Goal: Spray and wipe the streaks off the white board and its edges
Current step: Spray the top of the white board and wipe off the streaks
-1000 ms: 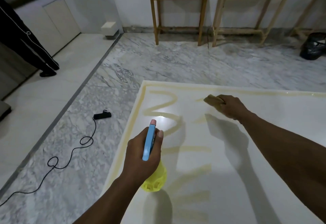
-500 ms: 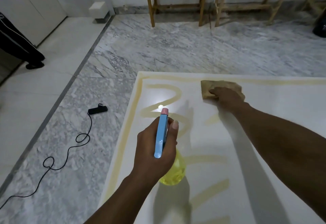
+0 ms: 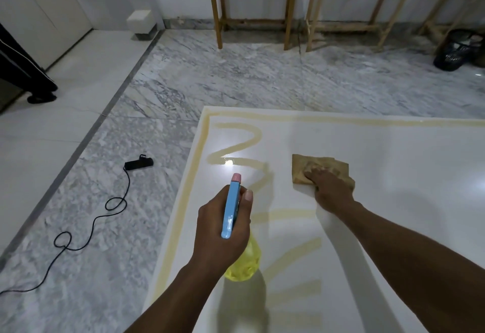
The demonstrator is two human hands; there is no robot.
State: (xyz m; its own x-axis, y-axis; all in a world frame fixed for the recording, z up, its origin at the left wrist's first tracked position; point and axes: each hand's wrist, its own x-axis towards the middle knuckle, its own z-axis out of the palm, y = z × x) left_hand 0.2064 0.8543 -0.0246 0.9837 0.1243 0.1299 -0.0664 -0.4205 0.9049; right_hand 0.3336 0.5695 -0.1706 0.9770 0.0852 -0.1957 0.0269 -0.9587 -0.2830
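Left hand wraps its fingers round the bottle at centre, nozzle aimed at the streaks, ready to spray. Right hand presses the cloth flat-fingered on the board, lower right, set to wipe.

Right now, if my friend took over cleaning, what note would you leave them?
Left grip holds the spray bottle above the white board, nozzle pointing forward.
Right grip presses the brown cloth flat on the board.
Done: the patch around the cloth looks clean.
Left: the zigzag streak, the slanted streaks near the bottle, and the yellow lines along the left and far edges.
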